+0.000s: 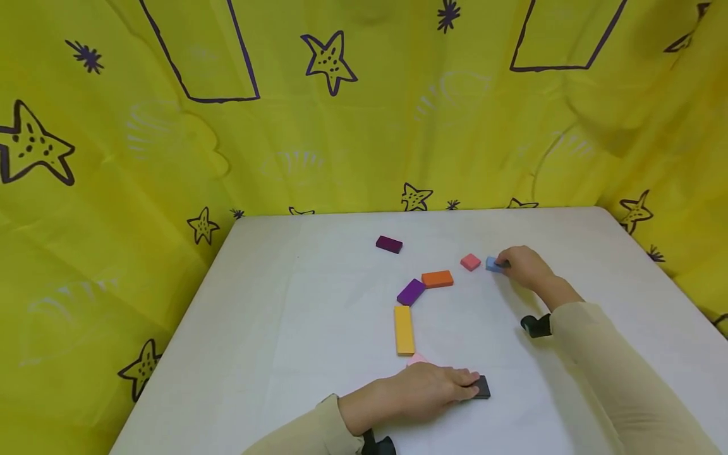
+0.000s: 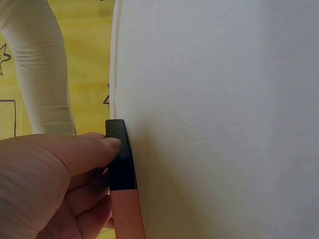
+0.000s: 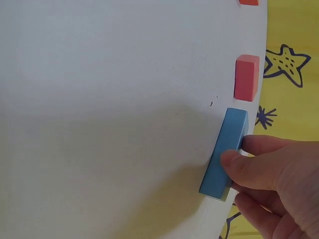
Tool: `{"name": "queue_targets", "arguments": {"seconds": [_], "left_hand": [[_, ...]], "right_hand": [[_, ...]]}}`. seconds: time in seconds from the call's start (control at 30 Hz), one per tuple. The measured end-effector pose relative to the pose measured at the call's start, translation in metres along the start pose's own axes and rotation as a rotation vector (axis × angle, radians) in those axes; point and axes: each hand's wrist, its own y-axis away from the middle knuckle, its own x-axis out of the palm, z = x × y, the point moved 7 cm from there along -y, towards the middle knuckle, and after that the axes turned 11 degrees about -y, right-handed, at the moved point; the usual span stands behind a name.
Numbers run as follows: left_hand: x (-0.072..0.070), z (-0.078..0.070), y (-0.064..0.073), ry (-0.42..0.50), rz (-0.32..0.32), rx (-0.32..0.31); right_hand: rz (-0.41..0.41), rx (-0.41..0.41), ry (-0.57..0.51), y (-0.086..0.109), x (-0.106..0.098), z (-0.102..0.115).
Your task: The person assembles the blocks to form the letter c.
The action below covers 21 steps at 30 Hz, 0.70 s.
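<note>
My left hand (image 1: pixel 425 393) pinches a black block (image 1: pixel 483 387) low on the white table. In the left wrist view the thumb lies on the black block (image 2: pixel 119 159), whose end meets a pink block (image 2: pixel 127 214). Most of that pink block (image 1: pixel 418 358) hides behind the hand in the head view. Farther back on the right, my right hand (image 1: pixel 526 266) pinches a blue block (image 3: pixel 224 154) between thumb and fingers. A small coral-red block (image 3: pixel 245 78) lies just beyond the blue one's end, with a narrow gap between them.
From the pink block a yellow block (image 1: pixel 404 331), a purple block (image 1: pixel 411 292) and an orange block (image 1: pixel 437 279) run in a bent line. Apart from these, a dark maroon block (image 1: pixel 389 244) lies toward the back. A yellow patterned curtain (image 1: pixel 364 139) hangs behind the table (image 1: pixel 318 316).
</note>
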Motion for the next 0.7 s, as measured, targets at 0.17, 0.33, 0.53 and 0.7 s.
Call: {"name": "queue_targets", "arguments": {"seconds": [0.17,0.33,0.53,0.7], "left_hand": [[0.000,0.000,0.000,-0.005,-0.015,-0.003],[-0.003,0.000,0.000,-0.002,-0.028,0.005],[-0.002,0.001,0.000,0.015,-0.023,0.008],[0.000,0.001,0.000,0.017,-0.026,0.002]], "right_hand": [[-0.015,-0.027,-0.004,0.011,0.000,0.003],[0.006,-0.032,0.005,0.022,0.000,0.008],[0.029,-0.027,-0.002,0.035,0.006,0.019],[0.019,-0.035,-0.005,0.044,0.008,0.025]]}}
